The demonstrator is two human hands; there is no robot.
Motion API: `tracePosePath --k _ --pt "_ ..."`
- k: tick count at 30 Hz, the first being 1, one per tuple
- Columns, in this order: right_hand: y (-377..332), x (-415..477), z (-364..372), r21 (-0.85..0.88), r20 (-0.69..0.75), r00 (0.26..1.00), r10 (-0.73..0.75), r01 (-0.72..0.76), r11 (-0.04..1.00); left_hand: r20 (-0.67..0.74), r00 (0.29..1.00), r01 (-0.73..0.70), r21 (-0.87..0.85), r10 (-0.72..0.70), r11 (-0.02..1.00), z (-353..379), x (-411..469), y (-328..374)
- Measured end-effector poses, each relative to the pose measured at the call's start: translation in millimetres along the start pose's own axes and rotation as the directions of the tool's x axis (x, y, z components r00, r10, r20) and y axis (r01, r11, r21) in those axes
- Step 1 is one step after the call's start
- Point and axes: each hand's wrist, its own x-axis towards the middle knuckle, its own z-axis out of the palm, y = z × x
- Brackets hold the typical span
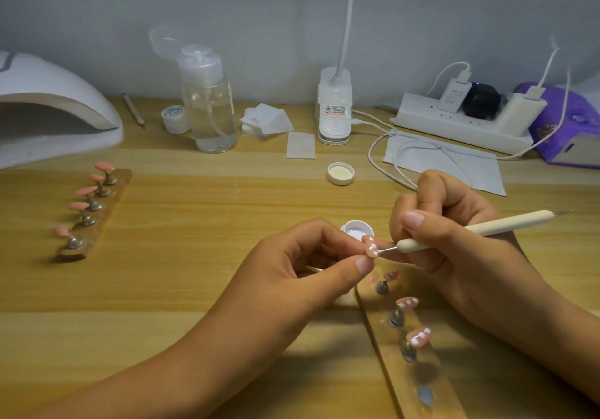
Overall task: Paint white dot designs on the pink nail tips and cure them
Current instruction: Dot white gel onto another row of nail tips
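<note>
The left hand [305, 266] holds a small pink nail tip [371, 247] up over the wooden bench [194, 256]. Its grip is a pinch: the thumb is under the tip and the first finger is on top. The tip pokes out to the right of the fingers and has a few white dots on it.

The right hand [454, 233] is curled round a cream dotting pen [454, 231] with a thin metal end, the way you hold a pencil. The metal end touches the lower side of the pinched tip.

Just behind the tip sits a little round white paint pot [357, 228]. The fingers hide part of it.

Below the hands lies a long wooden strip [422, 370] with three more pink tips on metal pegs [407, 303]. They have white dots too. The top end of the strip is hidden under the left hand, and the bottom end is cut off by the picture edge. A blurry round spot near the bottom is hard to make out.

Far to the left is another wooden strip [97, 214] with five plain pink tips. Behind it stands a big white curved nail lamp [48, 110], cut off at the left edge.

I cannot see what the pinched tip stands on.
</note>
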Motion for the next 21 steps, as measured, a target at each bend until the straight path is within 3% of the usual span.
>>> tracePosePath --k 21 --pt "1.9 -0.6 -2.0 -0.013 0.006 1.000 -0.008 0.008 1.000 0.015 1.000 -0.010 0.016 0.010 1.000 -1.5 0.2 -1.9"
